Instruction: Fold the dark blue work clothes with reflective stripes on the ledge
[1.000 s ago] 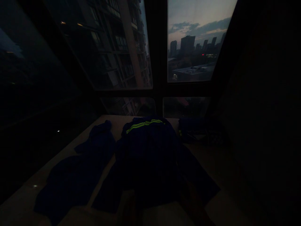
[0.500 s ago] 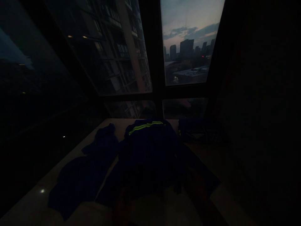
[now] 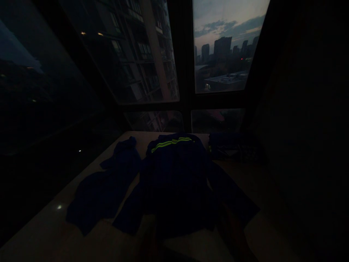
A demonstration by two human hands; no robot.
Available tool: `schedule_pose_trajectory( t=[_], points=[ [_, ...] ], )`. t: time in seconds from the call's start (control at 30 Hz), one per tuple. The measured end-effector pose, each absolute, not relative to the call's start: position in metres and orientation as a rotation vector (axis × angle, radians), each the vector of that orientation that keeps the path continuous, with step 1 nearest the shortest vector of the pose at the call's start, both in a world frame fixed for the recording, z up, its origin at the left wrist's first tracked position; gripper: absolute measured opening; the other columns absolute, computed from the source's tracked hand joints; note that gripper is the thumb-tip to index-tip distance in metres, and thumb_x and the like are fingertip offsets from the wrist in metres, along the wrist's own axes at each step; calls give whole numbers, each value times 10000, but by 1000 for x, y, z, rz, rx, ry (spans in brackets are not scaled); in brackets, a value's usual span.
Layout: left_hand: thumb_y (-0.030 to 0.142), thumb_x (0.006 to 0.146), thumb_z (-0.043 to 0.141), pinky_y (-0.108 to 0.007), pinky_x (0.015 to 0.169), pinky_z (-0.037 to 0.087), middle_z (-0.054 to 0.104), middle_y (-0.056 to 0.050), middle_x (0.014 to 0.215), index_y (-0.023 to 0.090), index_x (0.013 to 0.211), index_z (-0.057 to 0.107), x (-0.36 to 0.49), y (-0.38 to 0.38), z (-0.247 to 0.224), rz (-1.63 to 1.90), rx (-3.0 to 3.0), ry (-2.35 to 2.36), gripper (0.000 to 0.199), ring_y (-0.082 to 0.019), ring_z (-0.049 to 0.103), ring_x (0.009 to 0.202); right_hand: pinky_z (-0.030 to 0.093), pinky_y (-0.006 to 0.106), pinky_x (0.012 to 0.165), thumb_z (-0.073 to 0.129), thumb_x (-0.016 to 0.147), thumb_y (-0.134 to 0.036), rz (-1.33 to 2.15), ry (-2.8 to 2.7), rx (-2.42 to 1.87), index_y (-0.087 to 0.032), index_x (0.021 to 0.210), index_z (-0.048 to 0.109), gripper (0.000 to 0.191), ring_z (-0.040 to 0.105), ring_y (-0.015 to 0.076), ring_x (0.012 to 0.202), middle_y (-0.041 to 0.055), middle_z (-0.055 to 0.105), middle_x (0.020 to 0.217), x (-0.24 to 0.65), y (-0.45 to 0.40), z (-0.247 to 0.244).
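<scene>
A dark blue jacket (image 3: 177, 174) with yellow-green stripes lies spread on a pale surface (image 3: 191, 241), its sleeves out to both sides. My left hand (image 3: 149, 240) is a very dim shape at the jacket's lower left edge. By the lower right edge, near the right sleeve, my right hand (image 3: 227, 218) shows faintly. Darkness hides the fingers of both hands, and whether either grips the cloth cannot be made out.
Another blue garment (image 3: 105, 189) lies crumpled to the left. Dark folded cloth (image 3: 231, 147) sits at the back right. Windows with dark frames (image 3: 186, 72) rise behind the surface, and a dark wall (image 3: 305, 127) stands at the right.
The jacket's lower part now lies flatter and reaches nearer to me, and its right sleeve shows more clearly. Both hands have shifted slightly. The view has tilted a little.
</scene>
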State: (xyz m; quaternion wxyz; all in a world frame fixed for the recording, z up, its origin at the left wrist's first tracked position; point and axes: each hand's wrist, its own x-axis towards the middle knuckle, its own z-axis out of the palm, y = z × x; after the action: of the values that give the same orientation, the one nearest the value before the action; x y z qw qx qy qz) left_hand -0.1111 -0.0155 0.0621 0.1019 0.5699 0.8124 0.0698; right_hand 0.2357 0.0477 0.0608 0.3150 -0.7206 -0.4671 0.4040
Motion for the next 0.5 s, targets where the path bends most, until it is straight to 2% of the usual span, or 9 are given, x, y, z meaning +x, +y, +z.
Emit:
schedule_pose_trajectory(
  t=[0.13, 0.2, 0.27, 0.37, 0.5],
  points=[
    [452, 893, 418, -503, 1118, 404, 614, -189, 1358, 101, 1275, 602, -90, 16, 83, 340, 1640, 2450, 550, -324, 554, 1284, 440, 427, 1075, 390, 889, -556, 1079, -1280, -1916, -187, 1462, 442, 684, 520, 288, 1330, 130, 533, 1454, 235, 51, 70],
    [494, 889, 423, -488, 1072, 442, 655, -191, 1282, 98, 1245, 610, -83, 34, 89, 390, 1612, 2473, 564, -321, 600, 1213, 418, 441, 1097, 407, 878, -542, 1072, -1307, -1914, -156, 1464, 436, 702, 492, 296, 1354, 144, 506, 1476, 235, 57, 70],
    [435, 882, 442, -467, 1068, 444, 653, -202, 1287, 74, 1267, 588, -80, 50, 88, 403, 1574, 2434, 548, -316, 609, 1206, 390, 457, 1120, 433, 860, -515, 1050, -1319, -1914, -129, 1466, 424, 719, 466, 303, 1373, 156, 475, 1499, 234, 63, 66],
    [311, 850, 450, -404, 1085, 440, 632, -203, 1335, 60, 1262, 585, -83, 70, 82, 513, 1397, 2287, 501, -278, 610, 1228, 374, 440, 1132, 438, 853, -493, 1036, -1346, -1892, -151, 1461, 439, 698, 457, 288, 1382, 136, 473, 1506, 233, 71, 63],
    [294, 792, 486, -361, 1065, 475, 660, -152, 1314, 122, 1175, 622, -100, 80, 84, 739, 1089, 2202, 441, -250, 606, 1243, 468, 445, 1021, 422, 846, -480, 1116, -1361, -1865, -176, 1408, 516, 646, 602, 296, 1228, 132, 642, 1323, 237, 80, 67]
  ],
)
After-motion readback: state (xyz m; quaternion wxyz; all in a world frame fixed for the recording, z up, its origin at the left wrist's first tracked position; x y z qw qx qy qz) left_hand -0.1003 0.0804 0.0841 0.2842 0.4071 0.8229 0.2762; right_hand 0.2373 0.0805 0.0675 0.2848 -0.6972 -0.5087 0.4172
